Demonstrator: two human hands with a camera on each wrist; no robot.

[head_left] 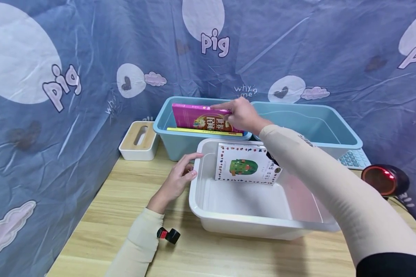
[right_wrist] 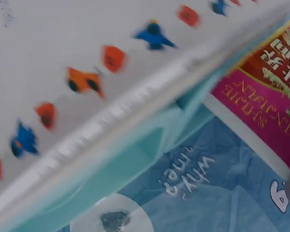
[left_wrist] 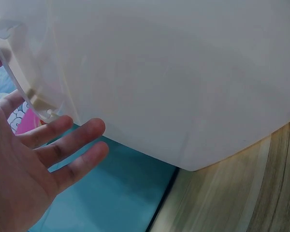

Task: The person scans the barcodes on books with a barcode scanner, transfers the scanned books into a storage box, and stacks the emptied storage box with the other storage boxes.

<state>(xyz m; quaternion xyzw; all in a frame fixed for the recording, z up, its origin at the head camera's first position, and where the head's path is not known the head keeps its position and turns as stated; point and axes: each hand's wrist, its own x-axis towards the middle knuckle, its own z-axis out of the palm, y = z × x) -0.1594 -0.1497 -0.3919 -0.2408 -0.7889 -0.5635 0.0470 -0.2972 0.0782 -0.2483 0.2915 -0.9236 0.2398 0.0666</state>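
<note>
My right hand (head_left: 242, 113) holds the top edge of a magenta book (head_left: 190, 115), its index finger laid along that edge. The book stands in the left blue bin (head_left: 176, 148), behind a thin yellow-edged book (head_left: 204, 132). In the right wrist view the magenta cover (right_wrist: 261, 116) shows at the right. My left hand (head_left: 176, 179) touches the left rim of a white bin (head_left: 242, 227) with its thumb and index finger. In the left wrist view the other fingers (left_wrist: 72, 145) stay loosely extended outside the bin. A white picture book (head_left: 225, 165) leans inside the white bin, partly behind my right forearm.
A second blue bin (head_left: 298, 119) stands to the right of the first. At the left is a white tissue box with a wooden lid (head_left: 138, 150). A light blue keyboard (head_left: 355, 158) and a round black device with red lights (head_left: 384, 180) lie at the right.
</note>
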